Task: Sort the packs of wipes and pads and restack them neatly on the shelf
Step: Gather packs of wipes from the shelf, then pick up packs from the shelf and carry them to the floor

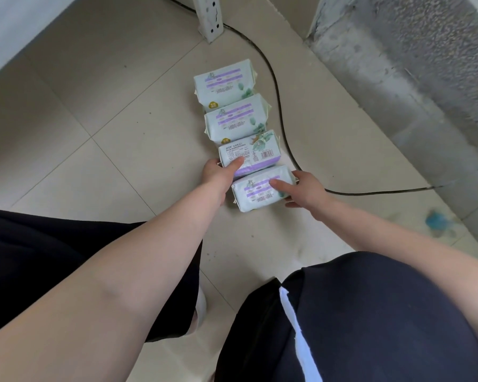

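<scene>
Several pale green and purple packs of pads lie in a row on the tiled floor. The farthest pack [224, 84] and the second pack [236, 119] lie face up. The third pack [253, 153] shows its barcode side; my left hand [218, 172] grips its left end, thumb on top. The nearest pack [262, 187] is held at its right end by my right hand [301, 188], thumb pressed on its face. The packs touch one another.
A black cable [280, 125] curves along the floor just right of the packs. A white perforated shelf post [210, 17] stands behind them. A rough concrete wall [411, 64] rises on the right. My knees in dark clothing fill the foreground.
</scene>
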### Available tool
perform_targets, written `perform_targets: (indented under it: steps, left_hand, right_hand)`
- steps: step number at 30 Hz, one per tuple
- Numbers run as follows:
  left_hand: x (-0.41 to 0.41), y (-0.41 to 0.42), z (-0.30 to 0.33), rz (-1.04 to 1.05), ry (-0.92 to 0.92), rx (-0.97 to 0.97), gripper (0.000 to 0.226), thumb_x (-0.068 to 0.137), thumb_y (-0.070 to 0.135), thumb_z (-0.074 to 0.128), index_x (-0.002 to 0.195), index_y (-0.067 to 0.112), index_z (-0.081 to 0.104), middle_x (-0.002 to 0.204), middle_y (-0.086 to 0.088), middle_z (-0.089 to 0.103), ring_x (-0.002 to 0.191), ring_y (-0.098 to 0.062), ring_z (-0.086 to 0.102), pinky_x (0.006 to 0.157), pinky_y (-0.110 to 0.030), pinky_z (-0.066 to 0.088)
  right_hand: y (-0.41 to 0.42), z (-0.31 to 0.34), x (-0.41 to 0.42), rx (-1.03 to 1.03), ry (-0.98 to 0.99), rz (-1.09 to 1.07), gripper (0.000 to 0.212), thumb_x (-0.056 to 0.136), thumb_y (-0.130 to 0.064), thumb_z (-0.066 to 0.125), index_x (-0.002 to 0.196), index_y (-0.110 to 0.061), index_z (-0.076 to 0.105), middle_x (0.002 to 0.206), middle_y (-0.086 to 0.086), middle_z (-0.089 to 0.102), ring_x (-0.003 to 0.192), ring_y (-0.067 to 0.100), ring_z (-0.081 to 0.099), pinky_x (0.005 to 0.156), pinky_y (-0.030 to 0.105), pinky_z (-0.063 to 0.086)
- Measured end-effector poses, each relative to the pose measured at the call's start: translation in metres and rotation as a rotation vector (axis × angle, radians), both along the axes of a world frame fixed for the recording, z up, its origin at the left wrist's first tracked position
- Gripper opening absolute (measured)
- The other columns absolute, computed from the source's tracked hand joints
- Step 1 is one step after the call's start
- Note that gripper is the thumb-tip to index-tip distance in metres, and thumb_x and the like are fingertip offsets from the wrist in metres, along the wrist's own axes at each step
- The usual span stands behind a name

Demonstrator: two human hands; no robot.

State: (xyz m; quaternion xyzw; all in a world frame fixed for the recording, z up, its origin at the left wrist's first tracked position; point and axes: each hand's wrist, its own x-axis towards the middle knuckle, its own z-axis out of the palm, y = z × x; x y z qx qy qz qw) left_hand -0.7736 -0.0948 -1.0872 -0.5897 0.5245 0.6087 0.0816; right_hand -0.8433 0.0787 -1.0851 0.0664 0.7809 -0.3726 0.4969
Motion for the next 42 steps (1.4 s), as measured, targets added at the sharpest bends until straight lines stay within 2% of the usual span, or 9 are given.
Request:
perform_targets:
  steps: [3,6,9,13,18,21,25,29,42]
  left_hand:
    - [0.000,-0.002,0.013,-0.043,-0.003,0.015,0.051,0.086,0.028,0.070,0.127,0.009,0.048,0.117,-0.002,0.063,0.086,-0.012,0.060,0.059,-0.011,0.047]
    - [0.007,-0.007,0.038,-0.128,-0.058,-0.027,0.063,0.087,0.032,0.068,0.138,0.010,0.039,0.131,-0.003,0.053,0.099,-0.012,0.053,0.079,-0.018,0.039]
    - [0.020,-0.017,0.085,-0.248,-0.142,-0.106,0.070,0.086,0.037,0.068,0.143,0.014,0.035,0.147,-0.006,0.040,0.127,-0.020,0.047,0.096,-0.027,0.036]
    - [0.036,-0.030,0.180,-0.489,-0.162,-0.192,0.067,0.086,0.030,0.069,0.142,0.012,0.039,0.146,-0.008,0.042,0.131,-0.023,0.045,0.107,-0.031,0.037]
    - [0.067,-0.049,0.340,-0.969,-0.117,-0.270,0.052,0.085,0.016,0.068,0.133,0.012,0.051,0.132,-0.008,0.057,0.121,-0.021,0.054,0.103,-0.028,0.040]
    - [0.099,-0.060,0.434,-1.088,-0.116,-0.356,0.052,0.083,0.015,0.065,0.133,0.016,0.051,0.131,-0.005,0.058,0.120,-0.020,0.054,0.101,-0.029,0.042]
    - [0.151,-0.074,0.537,-1.066,-0.094,-0.433,0.054,0.082,0.020,0.067,0.134,0.018,0.051,0.133,-0.002,0.056,0.122,-0.019,0.053,0.101,-0.030,0.042]
    - [0.211,-0.087,0.595,-0.988,-0.073,-0.484,0.052,0.083,0.019,0.065,0.132,0.020,0.051,0.132,-0.001,0.057,0.122,-0.019,0.053,0.102,-0.032,0.042]
    - [0.441,-0.163,0.646,-0.799,-0.062,-0.557,0.045,0.085,0.018,0.060,0.129,0.027,0.052,0.126,0.009,0.059,0.117,-0.015,0.053,0.091,-0.030,0.046]
  right_hand:
    - [0.003,0.009,-0.004,0.087,0.049,0.149,0.075,0.080,-0.057,0.069,0.137,-0.014,0.047,0.117,0.005,0.061,0.095,0.021,0.061,0.071,0.033,0.055]
    - [0.007,0.037,-0.012,0.192,0.178,0.264,0.076,0.085,-0.056,0.063,0.141,-0.010,0.043,0.124,0.009,0.058,0.112,0.026,0.058,0.094,0.038,0.047]
    - [0.004,0.094,-0.016,0.235,0.257,0.325,0.065,0.090,-0.048,0.060,0.140,-0.009,0.046,0.136,0.009,0.055,0.122,0.027,0.053,0.099,0.034,0.041]
    - [-0.012,0.192,-0.002,0.245,0.347,0.418,0.059,0.090,-0.041,0.063,0.137,-0.009,0.049,0.133,0.013,0.058,0.122,0.029,0.054,0.095,0.032,0.042]
    - [-0.038,0.344,0.035,0.265,0.467,0.587,0.051,0.091,-0.039,0.060,0.133,-0.012,0.052,0.125,0.011,0.062,0.115,0.031,0.057,0.088,0.036,0.047]
    - [-0.053,0.440,0.062,0.285,0.505,0.664,0.050,0.092,-0.040,0.059,0.134,-0.014,0.051,0.125,0.011,0.061,0.116,0.031,0.055,0.087,0.037,0.048]
    - [-0.079,0.548,0.100,0.269,0.537,0.771,0.044,0.092,-0.036,0.057,0.132,-0.017,0.052,0.126,0.009,0.057,0.121,0.029,0.049,0.088,0.034,0.044]
    - [-0.108,0.610,0.144,0.217,0.584,0.848,0.046,0.090,-0.035,0.058,0.133,-0.018,0.053,0.131,0.009,0.056,0.123,0.029,0.048,0.092,0.037,0.046]
    - [-0.209,0.666,0.359,0.145,0.721,1.097,0.044,0.092,-0.041,0.057,0.134,-0.027,0.052,0.125,0.002,0.058,0.122,0.024,0.049,0.084,0.033,0.043]
